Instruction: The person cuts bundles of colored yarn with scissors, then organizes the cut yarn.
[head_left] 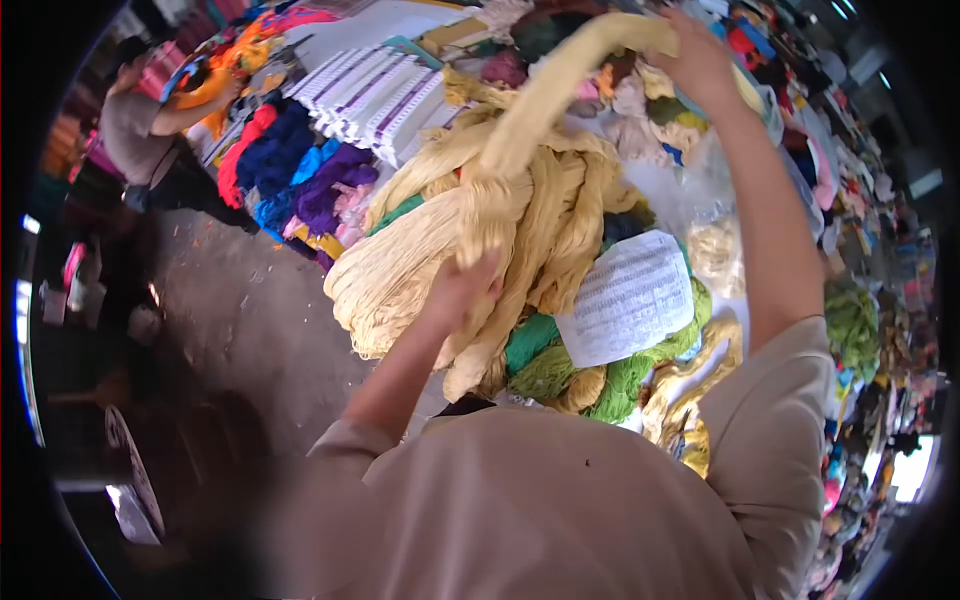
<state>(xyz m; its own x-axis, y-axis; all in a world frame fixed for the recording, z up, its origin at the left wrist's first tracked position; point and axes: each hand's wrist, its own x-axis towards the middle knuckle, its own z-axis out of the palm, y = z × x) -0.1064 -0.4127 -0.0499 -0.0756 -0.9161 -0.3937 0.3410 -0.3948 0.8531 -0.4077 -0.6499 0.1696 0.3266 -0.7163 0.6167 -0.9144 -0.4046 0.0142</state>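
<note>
A cream skein of yarn (540, 95) stretches in an arc between my two hands, blurred along its upper part. My right hand (695, 62), raised at the upper right, grips its far end. Lower down, my left hand (465, 288) is closed around the other end, just above a large heap of cream yarn skeins (420, 260). Some of the left fingers are hidden by the yarn. To the right of the heap lies a sheet of paper (630, 300) with rows of writing, resting on green yarn (640, 375).
White bundles with purple stripes (375, 95) lie behind the heap, with navy yarn (275, 150) and purple yarn (335, 185) to their left. A clear plastic bag (715, 240) sits at the right. Another person (150, 140) stands at the table's far left.
</note>
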